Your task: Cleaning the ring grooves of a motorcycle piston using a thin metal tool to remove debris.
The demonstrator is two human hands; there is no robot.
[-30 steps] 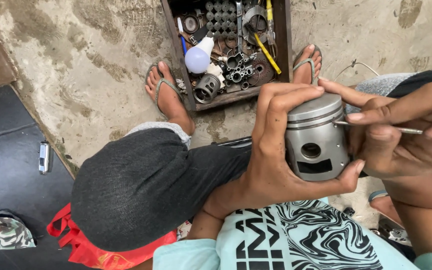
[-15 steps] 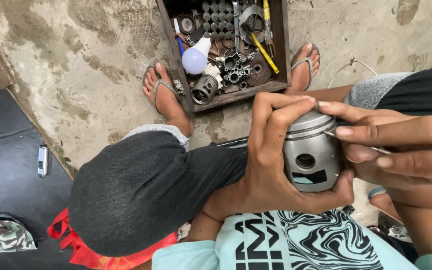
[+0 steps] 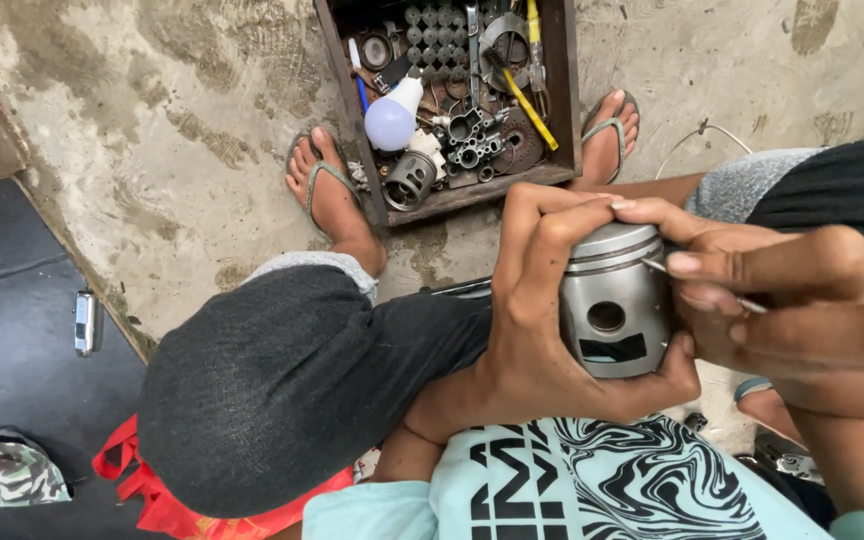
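The left hand [image 3: 542, 330] is gripping a grey metal piston [image 3: 614, 300] above the lap, fingers clamped around its smooth, rigid skirt. The right hand [image 3: 792, 300] is pinching a thin wire pick [image 3: 752, 305] against the ring grooves; it looks light but slippery.

**Count of things in view**

Two hands — the left hand [image 3: 542, 330] and the right hand [image 3: 792, 310] — and two sandalled feet [image 3: 327, 195]. Two pistons: one piston [image 3: 614, 305] held, one smaller piston [image 3: 410, 180] in the single wooden box [image 3: 347, 110]. One light bulb [image 3: 394, 118], one yellow-handled tool [image 3: 527, 105], one thin metal pick [image 3: 752, 305]. The loose metal parts are too jumbled to count.
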